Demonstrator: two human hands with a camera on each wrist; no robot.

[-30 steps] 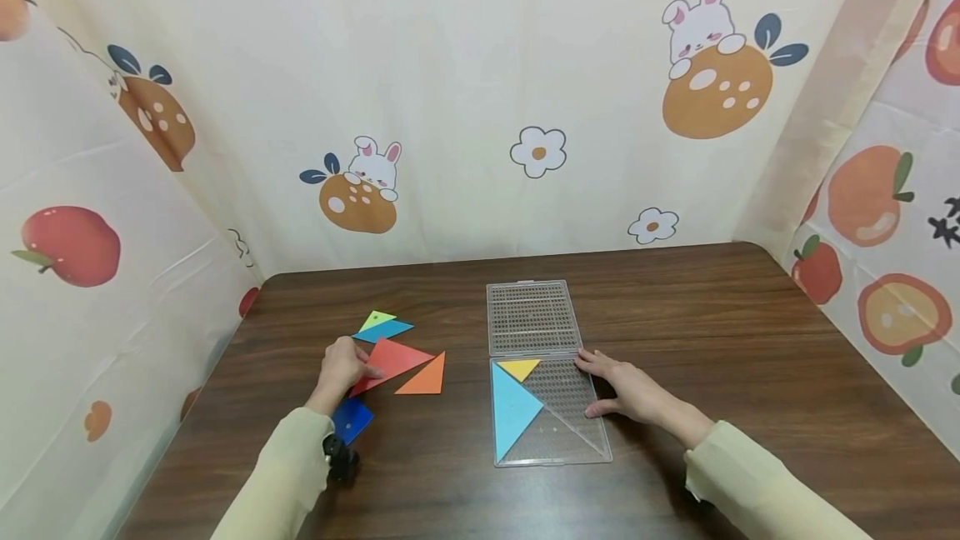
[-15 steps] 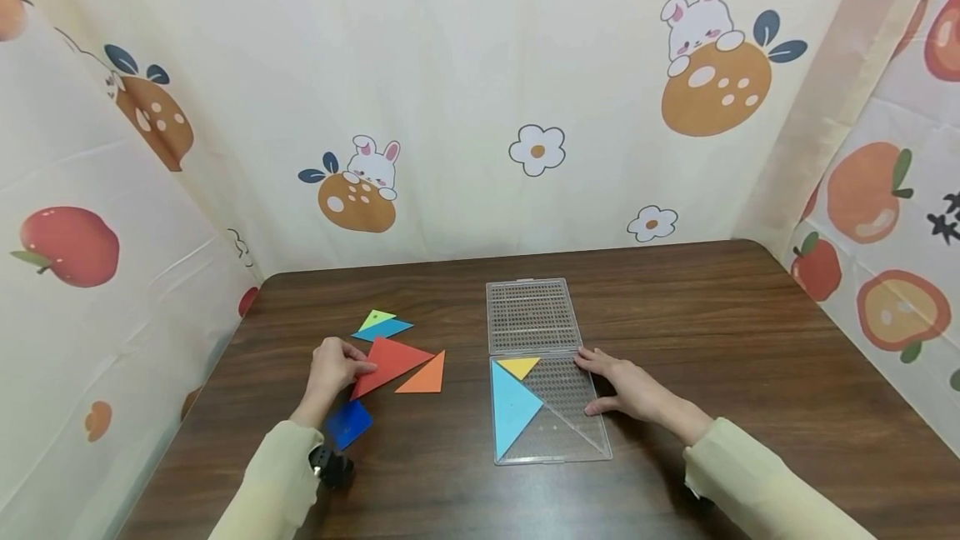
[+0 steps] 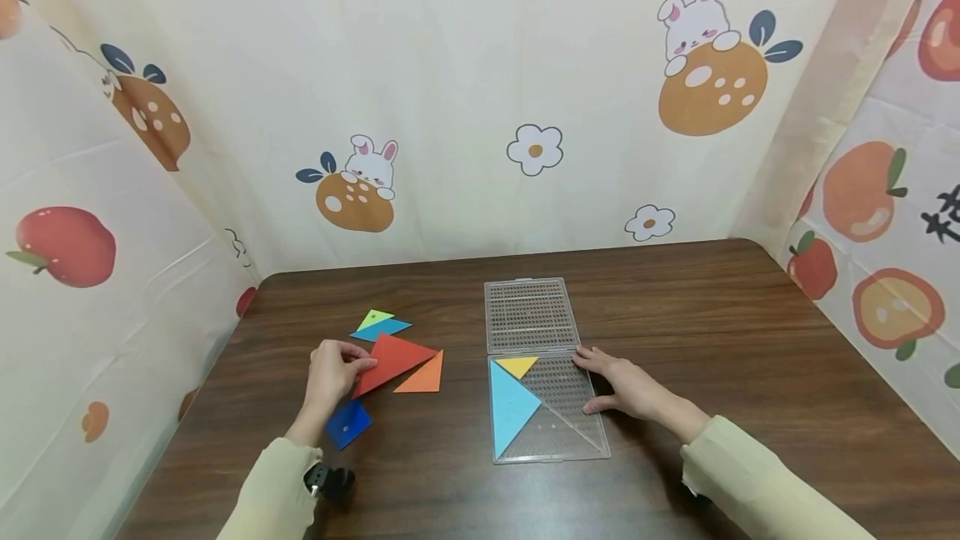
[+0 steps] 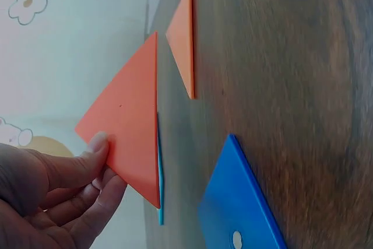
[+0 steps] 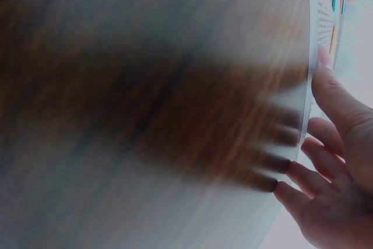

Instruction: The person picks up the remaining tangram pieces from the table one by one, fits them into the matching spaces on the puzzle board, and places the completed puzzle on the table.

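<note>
My left hand pinches a large red tangram triangle by one edge, thumb on its face. In the left wrist view the triangle is lifted and tilted above the table. Fingers straight and spread, my right hand rests at the right edge of an open clear plastic case. Inside the case's near half lie a large light-blue triangle along the left side and a small yellow triangle at the top. The right wrist view has the thumb against the case's edge.
Left of the case, an orange triangle lies beside the red one. Behind it are a blue piece and a light-green triangle close together. A dark-blue piece lies near my left wrist. A patterned curtain hangs behind the table.
The left hand has drawn slightly back and left, its fingers now at the red triangle's left edge, and the triangle has come up off the table. My right hand has stayed put.
</note>
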